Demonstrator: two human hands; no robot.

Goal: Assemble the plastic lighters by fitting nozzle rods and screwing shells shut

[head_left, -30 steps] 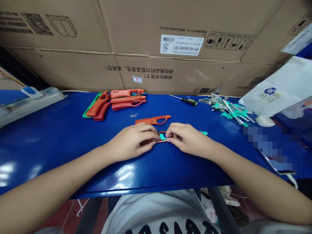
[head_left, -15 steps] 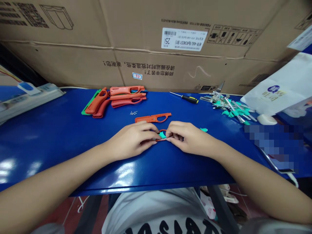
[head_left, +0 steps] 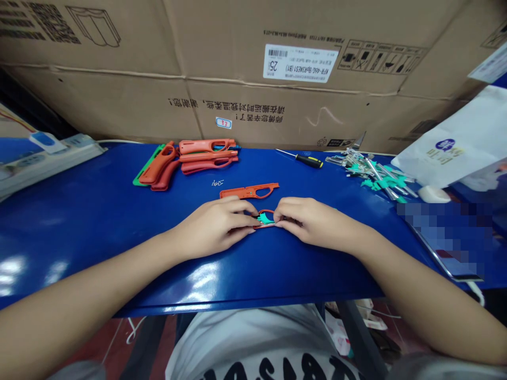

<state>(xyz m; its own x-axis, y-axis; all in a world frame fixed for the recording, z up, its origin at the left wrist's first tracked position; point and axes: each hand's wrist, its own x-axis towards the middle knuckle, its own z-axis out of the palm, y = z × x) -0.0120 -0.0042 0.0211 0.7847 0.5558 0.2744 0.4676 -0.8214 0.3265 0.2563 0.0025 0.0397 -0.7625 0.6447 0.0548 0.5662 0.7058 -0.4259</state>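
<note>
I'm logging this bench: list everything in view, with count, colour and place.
cardboard box: one, brown, back
table: one, blue, middle
power strip: one, white, far left
piled casings: several, orange, red and green, back left
screwdriver: one, black and yellow, back centre
tubes: many, silver with green pieces, back right
paper bag: one, white, far right
rounded object: one, off-white, before bag
phone: one, colour unclear, right
slivers: several, white, centre
loose casing: one, orange, centre
held casing: one, orange-red, front centre
small part: one, green, in held casing
shirt: one, pale, bottom
left hand: one, bare, on held casing
right hand: one, bare, on held casing
</note>
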